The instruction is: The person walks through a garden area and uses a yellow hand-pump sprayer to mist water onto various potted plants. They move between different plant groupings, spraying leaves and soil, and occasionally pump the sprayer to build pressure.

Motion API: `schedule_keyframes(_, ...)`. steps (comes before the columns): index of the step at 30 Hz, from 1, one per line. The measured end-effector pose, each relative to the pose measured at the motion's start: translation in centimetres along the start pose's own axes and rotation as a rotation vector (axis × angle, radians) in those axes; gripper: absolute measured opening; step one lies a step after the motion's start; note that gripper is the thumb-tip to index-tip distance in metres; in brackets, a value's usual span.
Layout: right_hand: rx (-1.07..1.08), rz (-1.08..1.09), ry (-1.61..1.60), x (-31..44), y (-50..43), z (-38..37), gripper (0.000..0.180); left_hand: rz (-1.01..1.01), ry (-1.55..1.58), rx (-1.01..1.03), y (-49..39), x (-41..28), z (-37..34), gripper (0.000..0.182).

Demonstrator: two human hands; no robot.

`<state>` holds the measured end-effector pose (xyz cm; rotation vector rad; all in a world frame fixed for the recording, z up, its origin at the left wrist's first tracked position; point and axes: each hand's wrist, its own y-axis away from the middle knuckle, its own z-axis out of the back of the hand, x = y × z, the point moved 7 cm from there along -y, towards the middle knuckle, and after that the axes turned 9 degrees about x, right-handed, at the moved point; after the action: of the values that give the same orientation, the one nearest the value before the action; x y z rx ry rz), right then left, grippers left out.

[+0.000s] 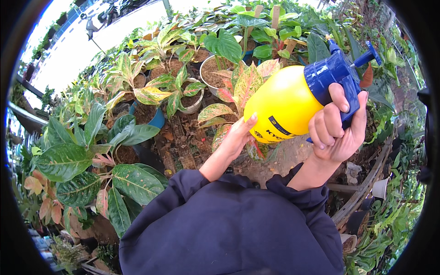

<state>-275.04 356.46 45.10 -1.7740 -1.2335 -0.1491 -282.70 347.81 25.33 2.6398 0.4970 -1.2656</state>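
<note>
A yellow pump pressure sprayer (pixel 285 99) with a blue head is held up in front of me, tilted so its top points to the upper right. My right hand (pixel 338 127) is wrapped around the blue handle (pixel 350 92) below the pump plunger (pixel 367 55). Against the lower end of the yellow tank rests my left hand (pixel 240 132), its thumb on the near side and its other fingers hidden behind. The blue nozzle (pixel 331 44) faces away from me. Just behind the tank stands an aglaonema with pink-and-green leaves (pixel 247 86).
Potted foliage plants crowd the ground ahead, among them a white pot (pixel 211 74) and a blue pot (pixel 154 118). Large dark-green leaves (pixel 137 182) spread close on my left. A wooden plank edge (pixel 367 182) and a small white pot (pixel 380 188) lie to the right.
</note>
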Motion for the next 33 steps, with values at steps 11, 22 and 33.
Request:
schedule_keyframes(11, -0.181, -0.022, 0.060, 1.1, 1.6, 0.6, 0.042, 0.122, 0.033, 0.096, 0.0, 2.3, -1.8, 0.071)
schedule_keyframes(22, -0.261, 0.020, 0.072, 2.4, 3.6, 0.6, 0.042, 0.206, 0.036, 0.151, -0.1, 4.4, -2.5, 0.069)
schedule_keyframes(33, -0.359, -0.013, 0.092, 2.8, 5.5, 0.2, 0.042, 0.272, 0.110, 0.225, 0.9, 6.1, -3.8, 0.059)
